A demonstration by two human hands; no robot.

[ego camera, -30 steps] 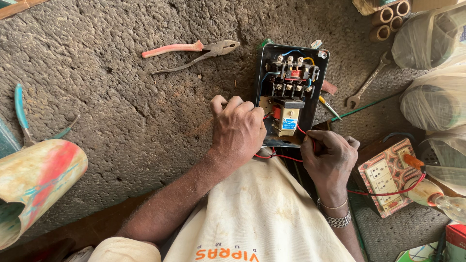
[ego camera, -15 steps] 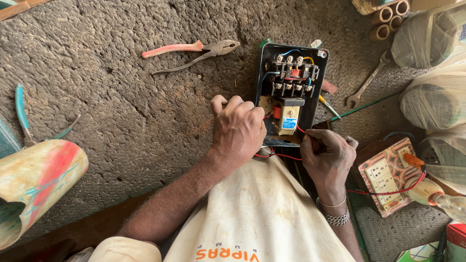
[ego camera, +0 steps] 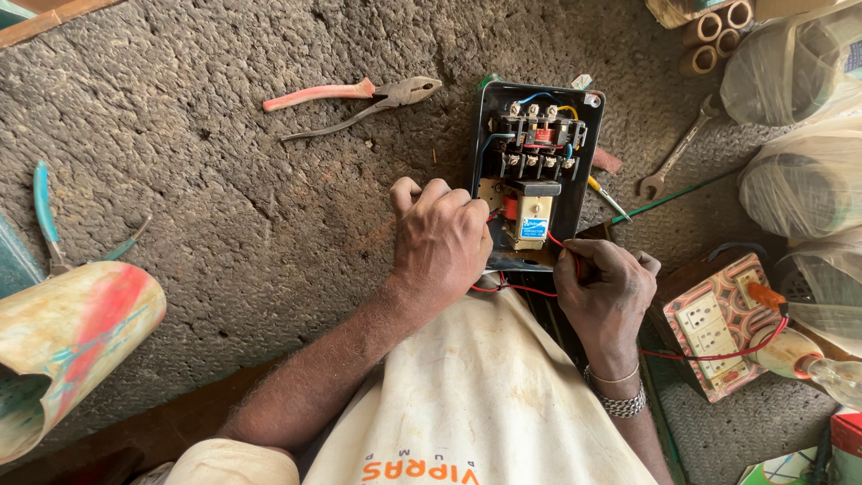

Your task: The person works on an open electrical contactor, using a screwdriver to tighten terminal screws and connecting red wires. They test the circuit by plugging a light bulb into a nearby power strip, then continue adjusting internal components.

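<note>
Left hand (ego camera: 442, 241) fingers curl gripping the starter box (ego camera: 536, 171); right hand (ego camera: 603, 289) pinches a red wire (ego camera: 558, 242).

Black starter box (ego camera: 536, 171), blue, yellow and red wires inside. Pink-handled pliers (ego camera: 359, 97). Teal-handled cutters (ego camera: 54, 224). Switchboard (ego camera: 718, 325): white sockets, red-brown patterned face.

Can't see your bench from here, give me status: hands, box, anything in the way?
Left hand steadying black starter box. Right hand pinching red wire. Pliers lie clear.
</note>
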